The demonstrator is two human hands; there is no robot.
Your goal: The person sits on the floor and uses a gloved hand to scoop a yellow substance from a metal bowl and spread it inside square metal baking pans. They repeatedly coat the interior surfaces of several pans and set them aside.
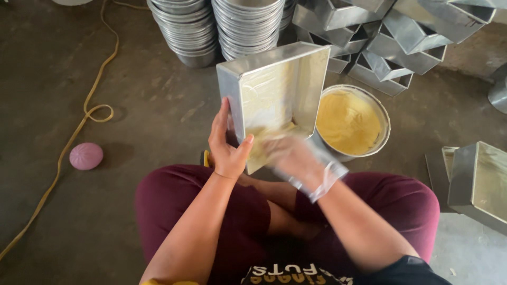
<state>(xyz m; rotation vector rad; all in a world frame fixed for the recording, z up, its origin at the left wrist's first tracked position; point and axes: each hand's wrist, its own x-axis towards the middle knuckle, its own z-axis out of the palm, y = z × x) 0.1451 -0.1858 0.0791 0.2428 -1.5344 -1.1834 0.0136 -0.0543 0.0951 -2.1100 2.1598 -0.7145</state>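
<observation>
- A pink ball [86,155] lies on the floor beside a yellow cord [79,124], well left of the person.
- The left hand [226,145] grips the left wall of a square metal pan [274,92], tilted up above the lap.
- The right hand [293,155], in a clear plastic glove and blurred, presses inside the pan's lower part; how far its fingers spread I cannot tell.
- A tub of yellow grease [349,122] stands just right of the pan.
- Another square tin [478,182] sits far right.
</observation>
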